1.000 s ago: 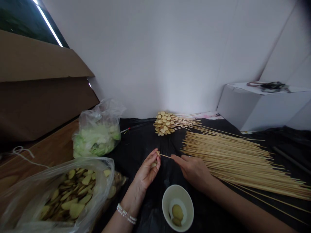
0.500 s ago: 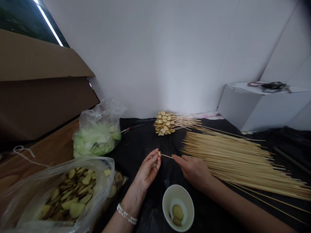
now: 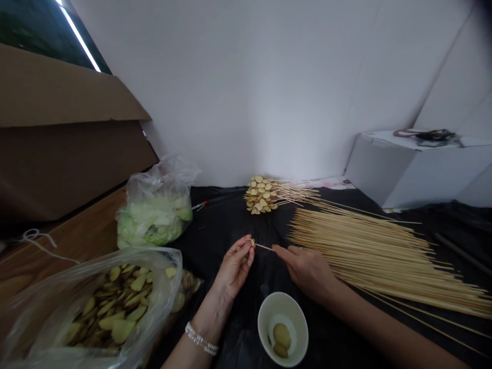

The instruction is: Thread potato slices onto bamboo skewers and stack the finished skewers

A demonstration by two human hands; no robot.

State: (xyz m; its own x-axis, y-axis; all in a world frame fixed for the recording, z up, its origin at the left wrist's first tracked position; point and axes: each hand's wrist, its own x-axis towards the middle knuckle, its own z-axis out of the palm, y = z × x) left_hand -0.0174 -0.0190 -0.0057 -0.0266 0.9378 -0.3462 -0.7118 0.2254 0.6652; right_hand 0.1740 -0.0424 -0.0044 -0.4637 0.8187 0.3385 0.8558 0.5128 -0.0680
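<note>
My left hand [image 3: 234,266] pinches a small potato slice [image 3: 251,242] at its fingertips, over the black sheet. My right hand [image 3: 305,269] grips a thin bamboo skewer [image 3: 263,247] whose tip meets that slice. Just right of my right hand lies a wide pile of bare skewers [image 3: 369,251]. At the back, near the wall, rests a stack of finished skewers [image 3: 263,195] loaded with slices. A white bowl [image 3: 265,320] with two potato pieces stands in front of my hands. A clear bag of potato slices [image 3: 111,307] sits at the lower left.
A bag of green leaves [image 3: 154,218] lies at the left, beside a brown cardboard box [image 3: 65,133]. A white box [image 3: 415,166] with dark items on top stands at the right against the wall. A red-tipped pen [image 3: 202,205] lies behind the leaf bag.
</note>
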